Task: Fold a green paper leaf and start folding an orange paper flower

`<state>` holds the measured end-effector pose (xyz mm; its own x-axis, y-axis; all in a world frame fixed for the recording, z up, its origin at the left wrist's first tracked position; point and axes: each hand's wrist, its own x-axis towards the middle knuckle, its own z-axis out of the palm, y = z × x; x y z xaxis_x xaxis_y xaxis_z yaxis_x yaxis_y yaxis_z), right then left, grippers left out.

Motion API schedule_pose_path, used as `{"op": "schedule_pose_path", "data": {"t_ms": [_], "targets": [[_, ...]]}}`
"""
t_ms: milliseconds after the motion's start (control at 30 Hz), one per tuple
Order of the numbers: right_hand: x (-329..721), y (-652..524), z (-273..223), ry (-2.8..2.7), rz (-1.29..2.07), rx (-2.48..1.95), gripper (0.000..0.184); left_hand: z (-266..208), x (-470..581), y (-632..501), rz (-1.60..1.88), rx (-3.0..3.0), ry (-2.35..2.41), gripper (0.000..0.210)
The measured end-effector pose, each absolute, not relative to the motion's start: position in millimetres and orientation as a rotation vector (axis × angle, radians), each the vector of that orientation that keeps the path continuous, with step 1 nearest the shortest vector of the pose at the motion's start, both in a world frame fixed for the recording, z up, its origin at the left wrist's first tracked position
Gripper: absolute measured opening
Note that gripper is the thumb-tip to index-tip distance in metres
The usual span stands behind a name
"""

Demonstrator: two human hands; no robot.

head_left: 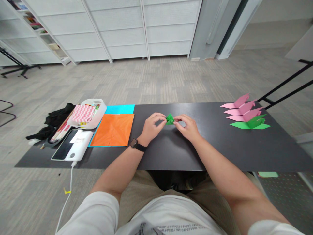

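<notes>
A small piece of folded green paper (170, 119) is held just above the middle of the dark table. My left hand (154, 126) pinches its left edge between thumb and fingers. On the other side, my right hand (187, 126) grips the right edge the same way. The paper has several creased layers and comes to a point at the top. At the table's right end stand folded pink paper birds (241, 107) in a row, with a green paper bird (251, 123) nearest to me.
Orange paper sheets (113, 130) lie over blue sheets (119, 109) left of my hands. Farther left are a white basket (99, 119) holding a pink-patterned packet, a white device with a phone (75, 145) and its cable (69, 195), and black cloth (58, 116). The table (207, 147) is narrow.
</notes>
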<state>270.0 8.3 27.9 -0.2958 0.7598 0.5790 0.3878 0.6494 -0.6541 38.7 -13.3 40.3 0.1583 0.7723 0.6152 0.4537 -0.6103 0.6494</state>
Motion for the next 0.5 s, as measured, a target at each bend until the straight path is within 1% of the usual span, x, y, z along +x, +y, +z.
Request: {"op": "schedule_pose_path", "data": {"t_ms": [200,500], "targets": [[271.1,6.9,29.4,-1.858,0.516,-0.854,0.024,40.2,38.0,-13.0,1.426,2.132,1.225,0.006],[273.2,12.2,22.5,-2.002,0.545,-0.937,0.016,38.9,37.8,-12.9,1.331,2.093,1.290,0.007]]}}
